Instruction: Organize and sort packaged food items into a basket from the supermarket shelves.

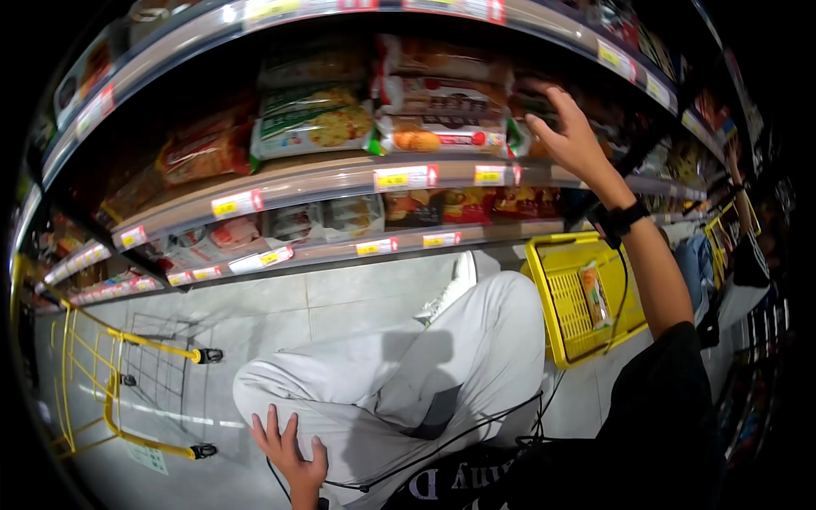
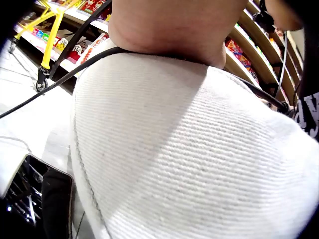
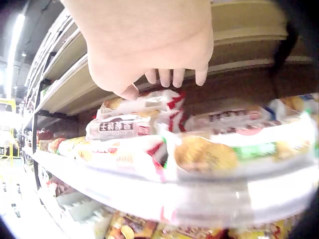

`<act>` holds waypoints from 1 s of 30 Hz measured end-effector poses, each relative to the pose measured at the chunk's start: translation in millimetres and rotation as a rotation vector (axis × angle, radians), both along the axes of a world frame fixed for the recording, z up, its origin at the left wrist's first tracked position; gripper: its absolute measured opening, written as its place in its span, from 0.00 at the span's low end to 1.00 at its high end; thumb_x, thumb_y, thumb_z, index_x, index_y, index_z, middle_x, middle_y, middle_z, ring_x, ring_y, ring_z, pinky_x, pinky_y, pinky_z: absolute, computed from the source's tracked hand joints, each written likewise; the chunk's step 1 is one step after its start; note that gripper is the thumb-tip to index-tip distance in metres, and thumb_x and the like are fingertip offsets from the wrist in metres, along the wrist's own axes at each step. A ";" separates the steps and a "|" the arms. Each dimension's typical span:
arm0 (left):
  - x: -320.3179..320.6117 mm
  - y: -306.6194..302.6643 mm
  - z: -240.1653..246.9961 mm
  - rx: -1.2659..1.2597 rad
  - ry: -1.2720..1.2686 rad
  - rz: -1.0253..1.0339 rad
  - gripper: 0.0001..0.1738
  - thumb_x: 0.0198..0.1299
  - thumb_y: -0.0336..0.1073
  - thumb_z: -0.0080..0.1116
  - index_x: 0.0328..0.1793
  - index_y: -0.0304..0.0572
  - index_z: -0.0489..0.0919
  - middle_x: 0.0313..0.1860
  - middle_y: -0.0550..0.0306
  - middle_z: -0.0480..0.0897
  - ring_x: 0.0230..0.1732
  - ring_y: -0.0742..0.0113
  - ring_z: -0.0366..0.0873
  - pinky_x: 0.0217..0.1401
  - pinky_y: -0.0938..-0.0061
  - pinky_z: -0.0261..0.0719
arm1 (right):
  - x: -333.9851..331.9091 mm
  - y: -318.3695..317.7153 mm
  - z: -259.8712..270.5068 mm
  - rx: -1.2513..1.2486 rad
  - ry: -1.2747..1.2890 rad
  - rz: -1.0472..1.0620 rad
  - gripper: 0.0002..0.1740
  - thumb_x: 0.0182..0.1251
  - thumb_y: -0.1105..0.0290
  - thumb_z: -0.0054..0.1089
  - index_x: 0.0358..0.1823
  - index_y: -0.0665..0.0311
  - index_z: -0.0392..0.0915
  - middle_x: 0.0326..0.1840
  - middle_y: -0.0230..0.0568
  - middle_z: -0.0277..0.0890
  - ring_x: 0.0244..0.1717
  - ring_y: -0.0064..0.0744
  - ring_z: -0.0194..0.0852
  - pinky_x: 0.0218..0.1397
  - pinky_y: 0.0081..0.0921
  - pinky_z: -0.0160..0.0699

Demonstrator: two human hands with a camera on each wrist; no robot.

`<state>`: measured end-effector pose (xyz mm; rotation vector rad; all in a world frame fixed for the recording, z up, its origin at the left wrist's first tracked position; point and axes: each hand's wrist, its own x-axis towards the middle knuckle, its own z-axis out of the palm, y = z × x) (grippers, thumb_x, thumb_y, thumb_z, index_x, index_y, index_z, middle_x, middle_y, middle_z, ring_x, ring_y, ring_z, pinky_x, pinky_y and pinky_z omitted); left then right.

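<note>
My right hand [image 1: 576,140] reaches over the shelf at the right end of a stack of white-and-red snack packs [image 1: 442,100]. Its fingers are extended and hold nothing. In the right wrist view, the fingertips hang just above and behind the top pack [image 3: 142,103] of a stack. Beside that stack sits a pack with round golden biscuits and a green patch [image 3: 204,154]. My left hand [image 1: 291,455] rests with spread fingers on the knee in light grey trousers [image 1: 327,399]; the left wrist view shows the heel of that hand [image 2: 174,27] on the cloth.
Green-and-white packs [image 1: 310,127] lie left of the stack. A yellow basket [image 1: 541,297] stands on the floor at right, with one small pack [image 1: 594,293] inside. A yellow-framed cart [image 1: 110,399] is at left. Black cables [image 1: 476,425] cross my lap. Another person [image 1: 739,263] is at far right.
</note>
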<state>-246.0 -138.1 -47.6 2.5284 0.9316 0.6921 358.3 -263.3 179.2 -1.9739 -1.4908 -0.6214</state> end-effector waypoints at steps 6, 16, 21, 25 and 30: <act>3.7 0.9 -0.6 0.048 0.030 -0.022 0.26 0.61 0.36 0.56 0.66 0.37 0.76 0.81 0.35 0.64 0.85 0.27 0.43 0.81 0.36 0.44 | 63.3 -219.3 -113.6 0.261 0.469 -0.314 0.09 0.74 0.70 0.60 0.50 0.67 0.77 0.40 0.31 0.78 0.40 0.18 0.75 0.46 0.21 0.75; 7.9 -0.6 -3.7 0.070 0.012 0.000 0.27 0.58 0.38 0.58 0.64 0.34 0.76 0.78 0.31 0.66 0.83 0.24 0.45 0.80 0.33 0.43 | 62.8 -362.4 -231.6 -1.290 0.955 -0.912 0.23 0.50 0.51 0.76 0.38 0.63 0.85 0.38 0.50 0.85 0.41 0.47 0.84 0.43 0.41 0.82; 2.5 -4.6 -2.1 0.060 0.021 0.019 0.28 0.59 0.39 0.59 0.65 0.36 0.75 0.80 0.31 0.63 0.84 0.25 0.43 0.81 0.32 0.42 | 80.1 -352.0 -262.1 -1.399 0.911 -1.005 0.20 0.59 0.58 0.73 0.15 0.62 0.80 0.28 0.43 0.83 0.25 0.33 0.78 0.30 0.38 0.77; 11.2 -9.6 5.3 0.057 0.074 0.006 0.26 0.64 0.37 0.56 0.68 0.36 0.73 0.82 0.34 0.60 0.86 0.30 0.41 0.80 0.44 0.54 | 89.8 -362.9 -287.3 -1.254 0.990 -1.046 0.22 0.60 0.56 0.72 0.15 0.61 0.78 0.21 0.41 0.77 0.20 0.31 0.71 0.28 0.39 0.75; 8.5 -4.8 0.8 0.057 0.071 0.006 0.26 0.65 0.39 0.57 0.67 0.37 0.73 0.82 0.34 0.60 0.86 0.30 0.40 0.81 0.41 0.49 | 80.2 -357.8 -299.9 -1.261 0.791 -1.039 0.21 0.59 0.54 0.71 0.17 0.57 0.74 0.16 0.36 0.67 0.19 0.25 0.59 0.28 0.41 0.72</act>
